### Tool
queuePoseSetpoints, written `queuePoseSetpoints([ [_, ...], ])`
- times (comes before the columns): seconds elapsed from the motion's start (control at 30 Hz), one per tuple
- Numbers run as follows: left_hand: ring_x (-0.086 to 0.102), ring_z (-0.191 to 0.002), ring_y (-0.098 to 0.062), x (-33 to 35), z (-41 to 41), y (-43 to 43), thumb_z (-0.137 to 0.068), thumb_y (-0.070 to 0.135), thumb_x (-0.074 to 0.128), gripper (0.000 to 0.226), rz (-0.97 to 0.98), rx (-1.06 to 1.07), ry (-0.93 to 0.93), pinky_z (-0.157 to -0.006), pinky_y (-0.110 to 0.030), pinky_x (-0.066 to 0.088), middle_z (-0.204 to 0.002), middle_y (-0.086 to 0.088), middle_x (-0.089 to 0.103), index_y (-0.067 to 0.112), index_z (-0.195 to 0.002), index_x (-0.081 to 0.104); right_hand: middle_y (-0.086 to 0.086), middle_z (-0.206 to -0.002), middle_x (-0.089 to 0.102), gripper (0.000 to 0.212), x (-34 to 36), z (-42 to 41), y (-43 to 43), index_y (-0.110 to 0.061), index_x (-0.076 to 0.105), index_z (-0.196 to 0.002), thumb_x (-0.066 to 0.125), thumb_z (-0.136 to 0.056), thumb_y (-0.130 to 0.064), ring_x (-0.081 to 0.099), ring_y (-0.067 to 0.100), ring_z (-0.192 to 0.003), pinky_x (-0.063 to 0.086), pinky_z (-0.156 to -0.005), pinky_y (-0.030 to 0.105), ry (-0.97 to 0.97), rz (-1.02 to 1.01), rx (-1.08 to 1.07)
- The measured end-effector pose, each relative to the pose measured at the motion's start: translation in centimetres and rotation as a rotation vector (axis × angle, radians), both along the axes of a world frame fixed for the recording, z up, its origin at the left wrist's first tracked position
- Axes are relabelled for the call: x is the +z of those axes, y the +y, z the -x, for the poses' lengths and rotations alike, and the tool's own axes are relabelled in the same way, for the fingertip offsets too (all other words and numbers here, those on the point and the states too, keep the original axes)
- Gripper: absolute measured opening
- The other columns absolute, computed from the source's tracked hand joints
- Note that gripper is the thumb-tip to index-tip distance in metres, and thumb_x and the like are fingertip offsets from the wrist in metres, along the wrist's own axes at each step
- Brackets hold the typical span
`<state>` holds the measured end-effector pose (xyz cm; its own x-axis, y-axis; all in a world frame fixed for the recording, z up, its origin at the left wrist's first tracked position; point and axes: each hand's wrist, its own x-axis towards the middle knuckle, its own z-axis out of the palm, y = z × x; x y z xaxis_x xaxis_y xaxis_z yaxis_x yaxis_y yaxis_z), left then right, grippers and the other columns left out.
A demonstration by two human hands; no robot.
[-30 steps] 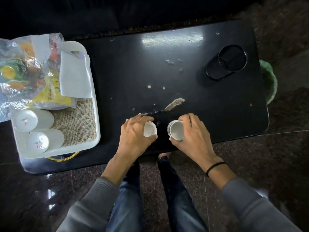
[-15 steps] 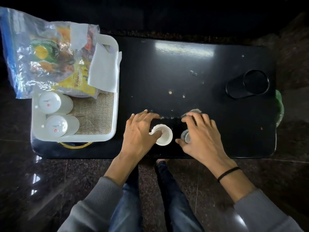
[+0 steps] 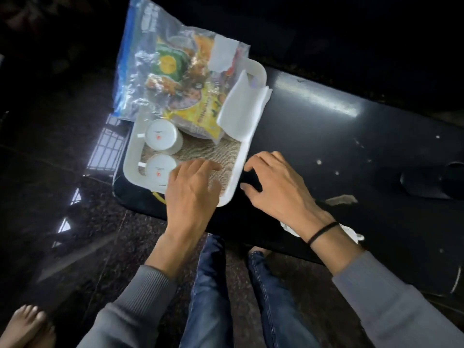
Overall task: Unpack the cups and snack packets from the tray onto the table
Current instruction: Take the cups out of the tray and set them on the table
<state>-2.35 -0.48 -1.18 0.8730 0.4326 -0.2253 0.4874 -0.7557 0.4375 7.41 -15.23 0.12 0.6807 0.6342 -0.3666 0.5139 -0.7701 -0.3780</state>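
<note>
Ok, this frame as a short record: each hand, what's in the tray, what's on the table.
left hand: open, above the mat beside the near cup
right hand: open, empty, above the table by the tray rim
tray: near cup and far cup upside down, snack bag, napkin
table: white items partly hidden under right wrist

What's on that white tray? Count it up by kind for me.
Upturned white cups: 2
Clear bag of snack packets: 1
White paper napkin stack: 1
Woven mat: 1
Total on the tray: 5
</note>
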Motion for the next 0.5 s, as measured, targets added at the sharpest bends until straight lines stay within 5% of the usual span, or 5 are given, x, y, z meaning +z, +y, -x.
queuePoseSetpoints([
  [0.2, 0.056, -0.125, -0.030, -1.5, 3.3, 5.5, -0.090, 0.037, 0.070, 0.053, -0.255, 0.127, 0.046, -0.102, -0.046, 0.043, -0.137, -0.007, 0.060, 0.013, -0.135, 0.056, -0.002, -0.122, 0.056, 0.032, -1.9, 1.6, 7.1, -0.017, 0.057, -0.120, 0.064, -0.095, -0.035, 0.051, 0.017, -0.114, 0.055, -0.081, 0.041, 0.165, -0.061, 0.107],
  [0.37, 0.063, -0.099, -0.029, -2.9, 4.1, 7.5, -0.077, 0.044, 0.084, 0.064, -0.222, 0.114, 0.046, -0.072, -0.044, 0.054, -0.112, -0.006, 0.067, 0.013, -0.126, 0.058, -0.002, -0.119, 0.058, 0.027, -3.2, 2.8, 10.1, -0.017, 0.057, -0.117, 0.062, -0.096, -0.034, 0.052, 0.019, -0.113, 0.054, -0.082, 0.042, 0.222, -0.063, 0.112],
  [0.5, 0.068, -0.089, -0.029, -3.7, 4.0, 7.9, -0.071, 0.042, 0.089, 0.066, -0.224, 0.101, -0.021, -0.066, -0.039, 0.055, -0.105, -0.006, 0.068, 0.011, -0.120, 0.057, -0.002, -0.119, 0.061, 0.027, -3.9, 3.3, 10.4, -0.018, 0.058, -0.115, 0.062, -0.097, -0.037, 0.056, 0.020, -0.111, 0.052, -0.080, 0.038, 0.274, -0.062, 0.043],
])
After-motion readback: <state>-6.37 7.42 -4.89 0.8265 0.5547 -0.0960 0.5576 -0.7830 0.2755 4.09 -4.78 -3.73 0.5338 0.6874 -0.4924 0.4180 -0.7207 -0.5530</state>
